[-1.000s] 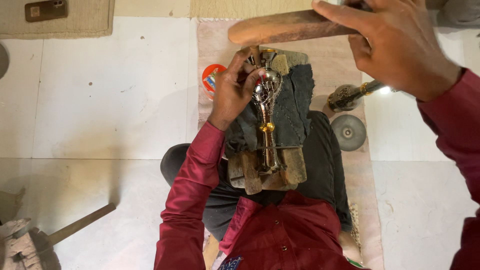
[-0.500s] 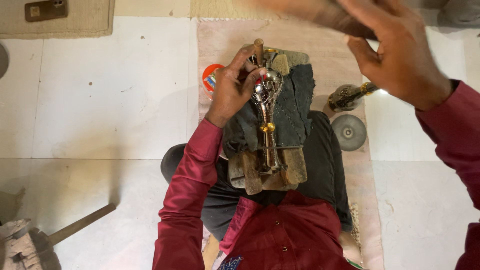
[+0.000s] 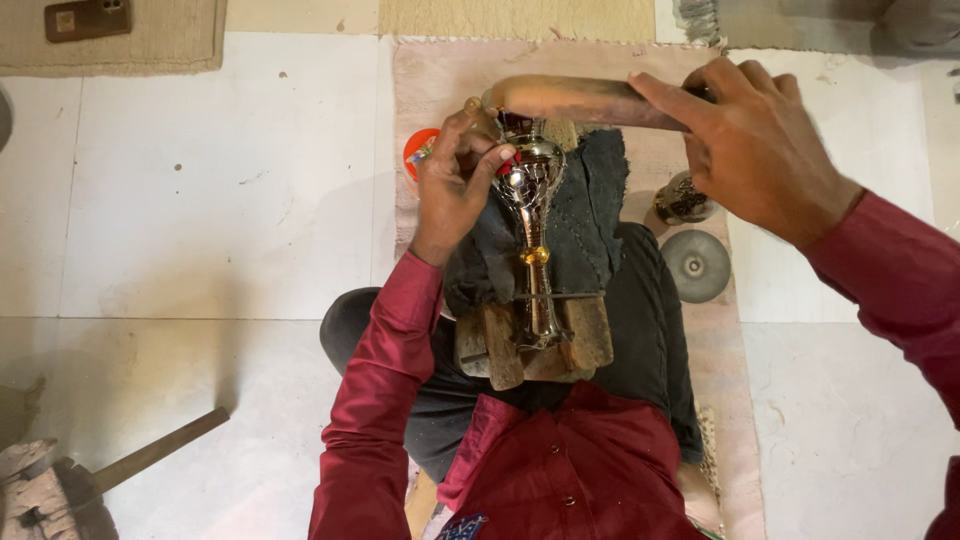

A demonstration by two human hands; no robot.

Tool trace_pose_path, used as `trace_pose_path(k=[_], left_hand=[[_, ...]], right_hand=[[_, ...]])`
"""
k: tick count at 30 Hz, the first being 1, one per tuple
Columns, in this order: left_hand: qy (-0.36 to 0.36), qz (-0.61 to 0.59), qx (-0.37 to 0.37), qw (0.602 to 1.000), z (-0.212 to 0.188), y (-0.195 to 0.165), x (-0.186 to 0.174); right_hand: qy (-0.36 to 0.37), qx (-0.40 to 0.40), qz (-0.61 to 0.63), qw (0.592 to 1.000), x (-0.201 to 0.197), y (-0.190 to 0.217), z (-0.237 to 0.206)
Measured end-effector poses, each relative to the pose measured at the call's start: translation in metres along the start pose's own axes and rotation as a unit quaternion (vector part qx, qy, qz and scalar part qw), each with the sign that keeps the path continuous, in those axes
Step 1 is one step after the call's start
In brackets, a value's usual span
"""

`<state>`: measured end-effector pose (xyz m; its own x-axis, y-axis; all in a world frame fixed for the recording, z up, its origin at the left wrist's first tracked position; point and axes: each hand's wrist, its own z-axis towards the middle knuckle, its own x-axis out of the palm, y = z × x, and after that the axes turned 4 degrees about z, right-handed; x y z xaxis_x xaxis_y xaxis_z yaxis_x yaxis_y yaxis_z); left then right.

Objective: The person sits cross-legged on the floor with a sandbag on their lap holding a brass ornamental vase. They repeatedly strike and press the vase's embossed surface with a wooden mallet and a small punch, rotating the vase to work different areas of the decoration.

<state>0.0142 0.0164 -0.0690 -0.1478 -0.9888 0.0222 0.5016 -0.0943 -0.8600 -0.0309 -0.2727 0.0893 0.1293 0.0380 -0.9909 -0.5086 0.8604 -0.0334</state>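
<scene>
Silver goblet steadied by left hand (right hand grips wooden mallet).

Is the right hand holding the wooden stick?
Yes, the right hand grips the wooden stick at its end, above the shiny metal piece.

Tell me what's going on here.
A person in a red shirt sits on a pink mat on the floor, a shiny metal goblet lying on dark cloth over wooden blocks in the lap. The left hand pinches a small tool against the goblet's bowl. The right hand grips a wooden mallet, held level just above that tool. A round metal disc lies on the mat by the right side.
</scene>
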Motion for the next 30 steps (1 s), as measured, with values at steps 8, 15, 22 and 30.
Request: trace_pose_path(k=[8,15,22,30], left_hand=[[-0.022,0.016,-0.054,0.998,-0.002,-0.004,0.004],[-0.007,0.033,-0.086,0.996,0.002,-0.008,0.003],[0.009,0.036,-0.083,0.996,0.007,-0.007,0.0],[0.03,0.049,-0.066,0.996,0.01,-0.006,-0.003]], right_hand=[[-0.025,0.045,0.148,0.988,-0.054,0.011,0.044],[-0.098,-0.16,0.052,0.981,-0.064,0.009,0.057],[-0.052,-0.08,0.028,0.995,-0.054,0.006,0.056],[-0.087,-0.119,0.117,0.982,-0.047,-0.003,0.048]])
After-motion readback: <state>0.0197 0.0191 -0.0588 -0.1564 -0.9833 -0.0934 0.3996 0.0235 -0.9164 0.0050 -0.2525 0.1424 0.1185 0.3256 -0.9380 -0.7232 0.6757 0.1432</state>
